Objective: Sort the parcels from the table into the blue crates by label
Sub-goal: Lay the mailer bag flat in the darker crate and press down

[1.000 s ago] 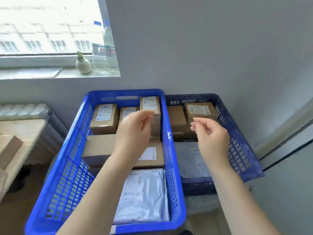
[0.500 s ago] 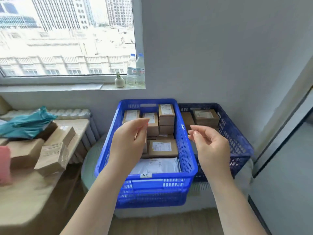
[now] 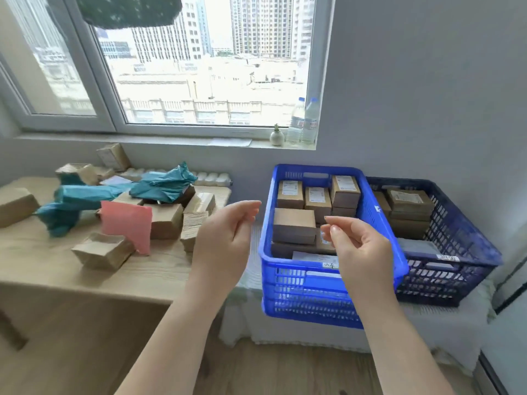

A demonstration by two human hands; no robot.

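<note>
Left hand and right hand hovered empty, fingers loosely curled; bright blue plastic crate behind right hand, brown cardboard parcels left of left hand

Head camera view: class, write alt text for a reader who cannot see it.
Two empty hands, the left hand and right hand, hover with loosely curled fingers before a bright blue plastic crate of brown cardboard boxes. A darker blue crate sits right of it; a light wooden table at left holds more parcels.
</note>
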